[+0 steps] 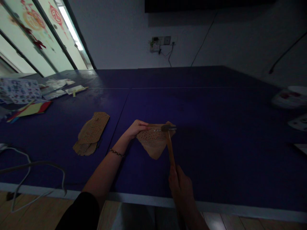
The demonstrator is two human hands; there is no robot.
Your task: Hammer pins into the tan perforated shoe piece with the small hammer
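Observation:
My left hand point(136, 128) grips the upper left edge of a brown cardboard-like piece point(153, 145) dotted with many small holes. This piece tapers to a blunt point toward me. In my right hand point(181, 185) is a hammer point(170, 148), my fingers wrapped round its wooden handle. The dark hammer head lies over the piece's upper right part and hides some of it; I cannot tell whether it touches. Further left on the table rests a pile of similar brown perforated pieces point(92, 132), apart from both hands.
The blue table point(216, 153) has a pale front edge. White and grey cables point(30, 164) loop over its left front. Patterned paper point(20, 91), crumpled tissue point(57, 83) and a colourful sheet point(33, 108) lie at the far left. A pale bowl-like item point(291, 97) stands at right.

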